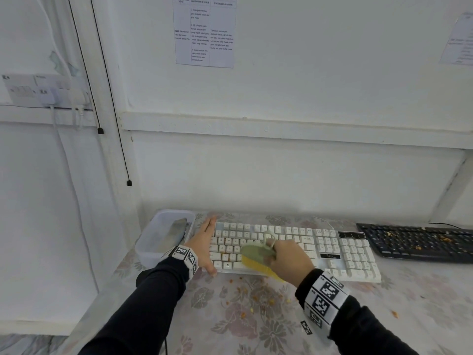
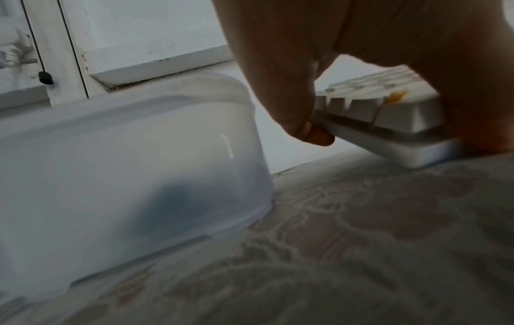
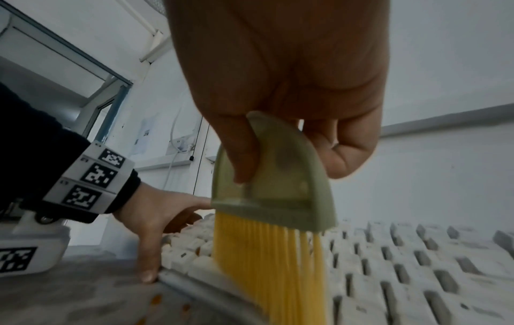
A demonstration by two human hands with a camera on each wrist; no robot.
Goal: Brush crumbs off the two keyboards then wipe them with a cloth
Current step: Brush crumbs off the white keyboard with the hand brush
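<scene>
Orange crumbs (image 1: 252, 294) scattered over the floral desk (image 1: 256, 326) cloth near the front edge. Just beyond, right hand (image 1: 286, 257) clenched round a green-handled brush (image 1: 257, 256), yellow bristles on the white keyboard (image 1: 294, 248) at its front rim. Left hand (image 1: 202, 248) flat, fingers straight, braced against that keyboard's left end. Frosted tub (image 1: 163, 234) holding a grey cloth (image 1: 175, 230) at the left edge. Black keyboard (image 1: 419, 242), crumb-strewn, toward the far right corner.

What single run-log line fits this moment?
step: brushing white keyboard | right hand: brush | left hand: steadies keyboard end | black keyboard: crumbs remain
</scene>
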